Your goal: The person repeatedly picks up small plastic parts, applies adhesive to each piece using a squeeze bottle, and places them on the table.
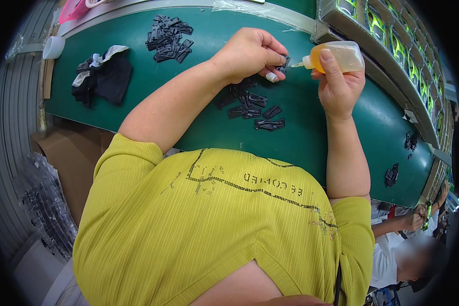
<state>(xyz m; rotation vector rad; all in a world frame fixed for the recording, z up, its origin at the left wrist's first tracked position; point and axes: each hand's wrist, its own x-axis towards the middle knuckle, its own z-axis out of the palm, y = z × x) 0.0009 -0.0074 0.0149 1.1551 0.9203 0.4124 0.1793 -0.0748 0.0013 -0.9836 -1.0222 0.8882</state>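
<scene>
Pinched between the thumb and fingers of my left hand (249,55) is a small black plastic part (285,64), mostly hidden by the fingertips. A white wrap covers one of that hand's fingertips. My right hand (340,92) grips a translucent squeeze bottle (348,55) with amber liquid in it. The bottle is tipped sideways, and its thin nozzle points left at the black part, a small gap apart. Below my left hand, several flat black parts (255,99) lie loosely on the green table (296,137).
A larger heap of black parts (169,40) lies at the far left, beside a black and white cloth (107,76) and a white cup (53,47). Cardboard trays (387,61) with bright green frames line the right. Small black pieces (391,175) and a co-worker (408,255) are at lower right.
</scene>
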